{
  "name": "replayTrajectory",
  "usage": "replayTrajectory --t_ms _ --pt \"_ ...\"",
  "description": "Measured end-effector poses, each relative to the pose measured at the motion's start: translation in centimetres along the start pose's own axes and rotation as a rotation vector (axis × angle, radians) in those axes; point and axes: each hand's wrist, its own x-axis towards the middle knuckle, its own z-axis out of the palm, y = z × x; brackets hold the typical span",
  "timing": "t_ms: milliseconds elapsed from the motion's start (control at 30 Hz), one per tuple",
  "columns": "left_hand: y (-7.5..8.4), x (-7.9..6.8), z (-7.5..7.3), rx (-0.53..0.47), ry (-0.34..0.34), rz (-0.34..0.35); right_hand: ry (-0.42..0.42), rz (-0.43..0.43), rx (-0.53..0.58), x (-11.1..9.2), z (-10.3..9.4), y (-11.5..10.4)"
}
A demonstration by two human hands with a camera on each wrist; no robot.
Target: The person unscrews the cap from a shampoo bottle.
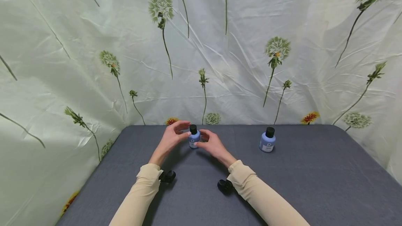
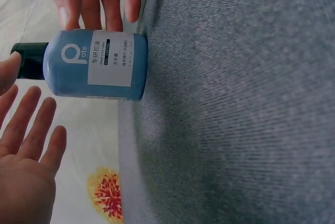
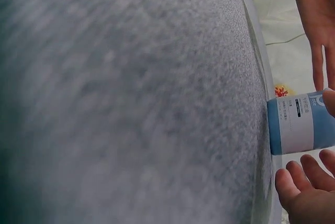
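A small blue bottle (image 1: 194, 140) with a black cap (image 2: 32, 60) and a pale label stands upright near the table's back edge, between both hands. My left hand (image 1: 172, 136) is on its left side, fingers spread and loosely bent, with the thumb (image 2: 6, 73) overlapping the cap in the left wrist view. On the other side is my right hand (image 1: 214, 144), its thumb close in front of the bottle and its fingers beside it. In the right wrist view, the right hand's fingers (image 3: 306, 179) are spread apart from the bottle (image 3: 297, 122).
Another blue bottle (image 1: 267, 141) with a black cap stands to the right, near the back edge. Dark grey cloth covers the table (image 1: 314, 177). Behind it hangs a pale curtain (image 1: 238, 62) printed with dandelions. Black wrist cameras (image 1: 224, 186) sit beneath the sleeves.
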Motion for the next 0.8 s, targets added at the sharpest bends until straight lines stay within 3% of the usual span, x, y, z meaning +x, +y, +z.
replayTrajectory --t_ms 300,800 --pt "0.5 0.6 0.7 -0.022 -0.013 -0.023 -0.040 -0.012 0.075 0.8 0.8 -0.1" --pt "0.1 0.7 1.1 -0.039 0.022 -0.033 -0.057 0.004 0.084 0.9 0.9 0.2"
